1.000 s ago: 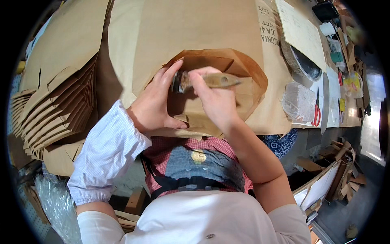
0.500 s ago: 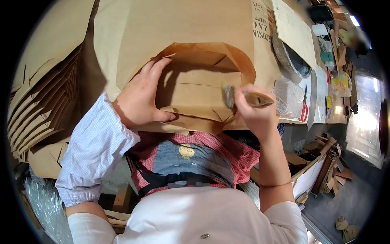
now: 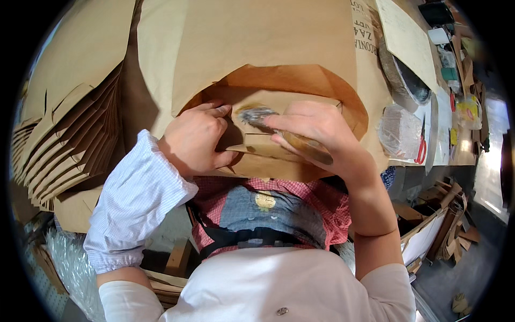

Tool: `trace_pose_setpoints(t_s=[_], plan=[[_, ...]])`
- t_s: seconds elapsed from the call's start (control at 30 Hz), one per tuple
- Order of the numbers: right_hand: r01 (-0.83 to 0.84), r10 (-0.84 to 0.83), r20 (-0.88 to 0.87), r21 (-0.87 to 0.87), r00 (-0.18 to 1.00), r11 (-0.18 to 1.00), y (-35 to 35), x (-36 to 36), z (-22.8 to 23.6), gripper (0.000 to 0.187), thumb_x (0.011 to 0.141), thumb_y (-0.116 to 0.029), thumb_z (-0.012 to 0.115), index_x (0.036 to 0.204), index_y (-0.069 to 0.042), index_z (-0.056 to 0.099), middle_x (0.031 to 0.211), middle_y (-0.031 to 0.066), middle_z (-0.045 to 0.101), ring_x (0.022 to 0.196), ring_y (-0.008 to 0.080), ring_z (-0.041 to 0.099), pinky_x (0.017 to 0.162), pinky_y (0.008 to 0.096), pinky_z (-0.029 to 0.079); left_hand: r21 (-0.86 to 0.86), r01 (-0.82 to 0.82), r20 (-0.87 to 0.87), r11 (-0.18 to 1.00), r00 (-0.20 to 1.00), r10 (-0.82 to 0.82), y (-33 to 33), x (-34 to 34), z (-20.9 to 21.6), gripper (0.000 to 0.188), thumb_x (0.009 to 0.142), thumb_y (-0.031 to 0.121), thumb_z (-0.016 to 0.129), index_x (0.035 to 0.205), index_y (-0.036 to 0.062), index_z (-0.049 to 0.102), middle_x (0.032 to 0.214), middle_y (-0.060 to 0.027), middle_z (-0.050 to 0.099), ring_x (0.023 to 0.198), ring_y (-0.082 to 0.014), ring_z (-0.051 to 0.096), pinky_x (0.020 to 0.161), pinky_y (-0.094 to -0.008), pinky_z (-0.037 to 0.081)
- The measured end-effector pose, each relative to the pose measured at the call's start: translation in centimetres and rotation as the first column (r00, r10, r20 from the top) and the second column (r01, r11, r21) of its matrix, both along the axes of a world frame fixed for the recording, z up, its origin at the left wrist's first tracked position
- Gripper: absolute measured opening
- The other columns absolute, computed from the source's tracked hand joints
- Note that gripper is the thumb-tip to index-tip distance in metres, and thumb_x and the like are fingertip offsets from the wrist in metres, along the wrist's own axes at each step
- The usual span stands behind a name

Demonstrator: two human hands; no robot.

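Observation:
A large brown paper bag [image 3: 263,37] lies flat in front of me, with its near end opened out into a wide, folded mouth. At the left of that mouth my left hand [image 3: 196,137] grips the paper, its fingers curled inside and the thumb on the near flap. My right hand [image 3: 324,129] is closed around a paste brush [image 3: 311,147] with a wooden handle. The brush's pale, worn bristles point left over the folded inside of the bag, close to my left fingers. Whether the bristle tips touch the paper I cannot tell.
Fanned brown paper bags [image 3: 80,139] are stacked at the left. To the right are a tub [image 3: 394,75] partly under a pale board [image 3: 410,40], a clear plastic container [image 3: 399,129], red-handled scissors [image 3: 421,149] and a long blade [image 3: 431,134]. Cardboard scraps [image 3: 448,220] stand below the table's right edge.
My right hand has swept the brush leftward across the bag's mouth, and the handle has tilted over. My left fingers, spread before, have curled in at the left fold. The whole view has shifted slightly.

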State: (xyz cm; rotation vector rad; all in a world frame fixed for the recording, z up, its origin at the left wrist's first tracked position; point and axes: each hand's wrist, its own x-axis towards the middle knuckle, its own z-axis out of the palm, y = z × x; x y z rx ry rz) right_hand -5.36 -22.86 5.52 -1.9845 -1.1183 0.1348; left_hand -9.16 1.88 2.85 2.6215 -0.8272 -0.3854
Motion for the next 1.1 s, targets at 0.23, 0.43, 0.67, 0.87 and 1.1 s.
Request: trace_pose_setpoints(t_s=[0.23,0.43,0.67,0.87,1.1], plan=[[0.643,-0.627,-0.180,0.045,0.758,0.765,-3.9,-1.3,1.5,0.010,0.083,-0.007,0.064,0.091,-0.002,0.068,0.082,0.0075,0.066,0.067,0.0163,0.060,0.061,0.0283,0.048,-0.156,-0.122,-0.084,0.980,0.990,0.110,-0.2,0.4,-1.0,0.015,0.080,0.002,0.057,0.092,-0.0038,0.050,0.080,-0.0204,0.058,0.082,-0.0398,0.058,0.072,-0.0436,0.047],[0.695,-0.655,-0.275,0.074,0.704,0.715,-2.5,-4.7,0.8,0.010,0.085,-0.009,0.064,0.087,0.000,0.068,0.080,0.0038,0.066,0.070,0.0091,0.058,0.065,0.0227,0.047,-0.036,-0.302,-0.033,0.952,0.953,0.301,-1.3,1.7,-1.3,0.013,0.081,0.007,0.061,0.087,-0.0017,0.054,0.082,-0.0215,0.059,0.081,-0.0396,0.058,0.072,-0.0427,0.047],[0.752,-0.735,-0.171,0.067,0.656,0.656,-2.4,-3.4,0.7,0.006,0.081,-0.004,0.063,0.084,0.001,0.064,0.076,0.0062,0.065,0.068,0.0108,0.059,0.064,0.0233,0.046,-0.054,0.045,-0.243,0.998,0.968,-0.057,0.5,1.4,1.9,0.045,0.059,0.012,0.074,0.097,0.0002,0.055,0.111,-0.0202,0.054,0.100,-0.0387,0.055,0.085,-0.0413,0.048],[0.723,-0.660,-0.378,0.038,0.649,0.689,-2.5,-2.5,-0.2,0.006,0.084,-0.004,0.063,0.082,0.002,0.063,0.070,0.0010,0.060,0.064,0.0052,0.053,0.059,0.0215,0.043,0.026,-0.020,-0.158,0.999,0.987,0.024,-0.8,-0.3,1.9,0.041,0.063,0.011,0.073,0.098,0.0006,0.054,0.111,-0.0213,0.052,0.102,-0.0403,0.053,0.084,-0.0444,0.047],[0.840,-0.758,-0.365,0.169,0.540,0.517,-3.0,-2.7,0.3,0.008,0.087,-0.008,0.064,0.086,0.001,0.065,0.073,0.0010,0.062,0.066,0.0054,0.054,0.061,0.0210,0.044,-0.054,-0.274,-0.104,0.960,0.958,0.268,-1.6,1.6,0.2,0.009,0.080,0.005,0.058,0.085,-0.0019,0.057,0.086,-0.0182,0.058,0.086,-0.0387,0.058,0.077,-0.0437,0.046]])
